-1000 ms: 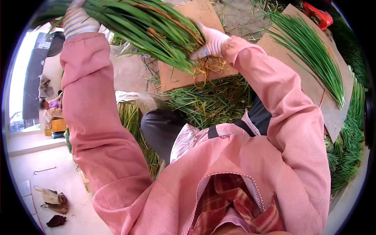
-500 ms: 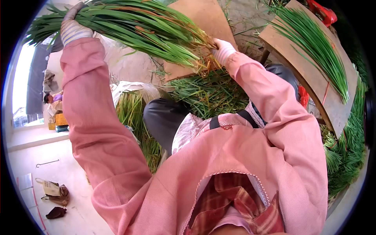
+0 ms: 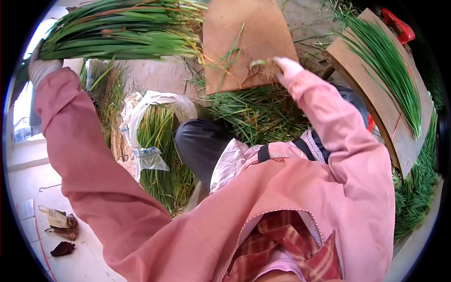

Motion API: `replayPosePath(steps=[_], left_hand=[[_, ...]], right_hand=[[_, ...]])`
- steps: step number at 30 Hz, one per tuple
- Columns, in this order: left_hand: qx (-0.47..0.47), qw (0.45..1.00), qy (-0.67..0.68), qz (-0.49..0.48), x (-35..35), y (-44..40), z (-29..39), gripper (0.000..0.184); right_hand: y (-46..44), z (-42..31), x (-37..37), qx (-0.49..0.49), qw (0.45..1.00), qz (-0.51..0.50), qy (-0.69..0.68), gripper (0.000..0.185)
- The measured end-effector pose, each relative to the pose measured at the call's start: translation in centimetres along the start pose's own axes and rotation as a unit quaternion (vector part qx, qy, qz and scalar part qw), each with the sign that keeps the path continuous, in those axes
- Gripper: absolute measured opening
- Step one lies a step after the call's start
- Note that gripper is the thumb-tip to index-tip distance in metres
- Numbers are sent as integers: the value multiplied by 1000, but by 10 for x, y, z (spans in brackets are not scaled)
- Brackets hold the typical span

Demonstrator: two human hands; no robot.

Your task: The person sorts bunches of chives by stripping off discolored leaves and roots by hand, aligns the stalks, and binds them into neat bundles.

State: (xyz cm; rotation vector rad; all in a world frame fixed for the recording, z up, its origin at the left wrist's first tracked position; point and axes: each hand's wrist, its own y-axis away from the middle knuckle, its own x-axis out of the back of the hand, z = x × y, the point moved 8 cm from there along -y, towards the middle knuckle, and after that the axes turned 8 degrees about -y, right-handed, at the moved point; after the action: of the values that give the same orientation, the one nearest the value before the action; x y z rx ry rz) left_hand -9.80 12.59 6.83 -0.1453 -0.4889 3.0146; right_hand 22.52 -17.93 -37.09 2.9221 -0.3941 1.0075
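My left hand, in a pale glove, is at the upper left and grips a thick bunch of garlic chives by the leafy end. The pale stem ends point right, with some brown leaves among the green. My right hand, also gloved, is closed on a small tuft of withered leaves over the brown board. A few loose blades lie on that board. Below it, a heap of cut green leaves lies between my knees.
At the right a curved wooden stool top bears a smaller bunch of chives. More greens are piled beyond it. A plastic bag of chives stands by my left knee. A red object is at the upper right.
My left hand has carried the bunch left, away from my right hand. The right hand has pulled away from the stem ends with withered leaves in it. The view has shifted slightly.
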Motion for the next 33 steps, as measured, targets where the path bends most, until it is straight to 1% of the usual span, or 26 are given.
replayPosePath(steps=[1, 2, 3, 4, 5, 6, 7, 8, 9, 10, 11, 12, 14, 16, 17, 18, 20, 21, 22, 24, 25, 28, 30, 31, 32, 33], left_hand=[[-28, 999, -23, 10, -1, 14, 4, 24], [-56, 997, -48, 20, 1, 22, 7, 25], [-81, 995, -57, -21, 15, 8, 6, 26], [-129, 982, -135, 4, 14, 24, 9, 26], [-101, 992, -78, -1, 22, 17, 6, 26], [-71, 997, -22, -5, 33, 9, 3, 27], [-15, 998, 29, -47, 36, 9, -3, 26], [14, 996, 54, -66, 38, 7, -11, 26], [45, 993, 77, -83, 39, 7, -18, 26], [14, 997, 54, -51, 43, 7, -20, 26], [-17, 999, 31, -19, 45, 11, -24, 26], [-49, 999, 9, 12, 45, 17, -26, 26], [-17, 999, 43, 13, 31, 27, -48, 25], [-3, 996, 67, 51, 34, 30, -74, 25], [21, 993, 110, 22, 29, 33, -90, 26], [-17, 993, 72, 91, 28, 45, -99, 28], [33, 994, 105, 26, 20, 46, -123, 28], [33, 993, 110, 27, 20, 48, -130, 28], [62, 992, 108, 17, 18, 51, -143, 27], [92, 990, 110, 7, 10, 64, -155, 27], [105, 986, 126, 35, 4, 77, -159, 27], [105, 982, 146, 65, -33, 127, -153, 28], [5, 992, 127, 23, -55, 156, -128, 27], [50, 987, 153, 17, -65, 170, -130, 27], [47, 987, 154, 15, -72, 180, -128, 27], [48, 986, 160, -23, -84, 191, -126, 28]], right_hand=[[-32, 25, -4, -24, 996, 12, 80, 41], [-56, 25, 2, 26, 992, 82, 96, 36], [-75, 22, 5, 50, 990, 102, 89, 34], [-108, 51, -6, 10, 991, 116, -59, 29], [-139, 80, -17, -23, 968, 142, -207, 24], [-150, 80, -21, -105, 936, 151, -300, 21], [-168, 94, -39, -108, 936, 146, -301, 21], [-191, 96, -60, -60, 969, 104, -216, 19], [-193, 83, -75, -32, 962, 80, -260, 19], [-195, 69, -89, -6, 951, 54, -304, 20], [-177, 33, -101, -2, 883, 47, -468, 24], [-171, 35, -123, -102, 787, 57, -606, 26], [-148, 10, -144, -188, 656, 3, -731, 33], [-121, -7, -145, -212, 569, 77, -791, 47], [-107, -14, -143, -222, 522, 114, -815, 54], [-94, -19, -139, -229, 475, 150, -836, 61], [-76, -31, -110, -144, 459, 80, -873, 82], [-72, -44, -101, -85, 452, -36, -887, 85], [-63, -57, -91, -22, 451, -151, -879, 89], [-52, -57, -93, -83, 509, -141, -845, 78], [-53, -51, -82, -79, 647, -133, -747, 65], [-62, -56, -58, 39, 768, -66, -636, 60], [-49, -61, -47, -92, 736, 8, -671, 58], [-58, -46, -54, -92, 729, 56, -676, 56], [-65, -34, -61, -79, 722, 106, -679, 53], [-65, -23, -68, -126, 802, 109, -574, 48]])
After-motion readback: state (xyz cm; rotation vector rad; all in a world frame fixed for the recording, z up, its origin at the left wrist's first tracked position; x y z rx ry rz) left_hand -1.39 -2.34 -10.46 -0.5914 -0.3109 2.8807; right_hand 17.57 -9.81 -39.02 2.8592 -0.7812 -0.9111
